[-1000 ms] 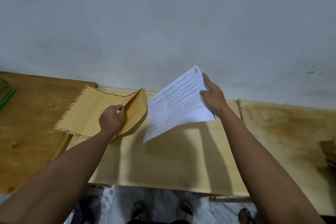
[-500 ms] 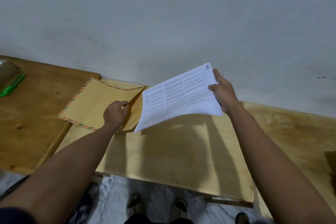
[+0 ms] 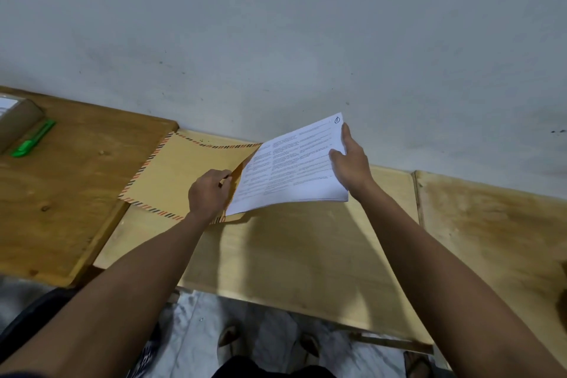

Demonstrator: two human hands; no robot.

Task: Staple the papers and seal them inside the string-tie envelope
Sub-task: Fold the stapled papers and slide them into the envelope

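Near the table's far edge, the left hand pinches the envelope's mouth open while the right hand grips the papers, whose leading corner reaches the opening. Best keep the sheets flat and square, sliding them in without snagging the flap.

A green utility knife lies on the darker wooden worktop at the far left, just beside a brown cardboard box cut off by the frame edge. A paler wooden worktop adjoins it in the middle, and a stained one stands to the right. A grey wall rises behind them. Below lies a marbled floor.
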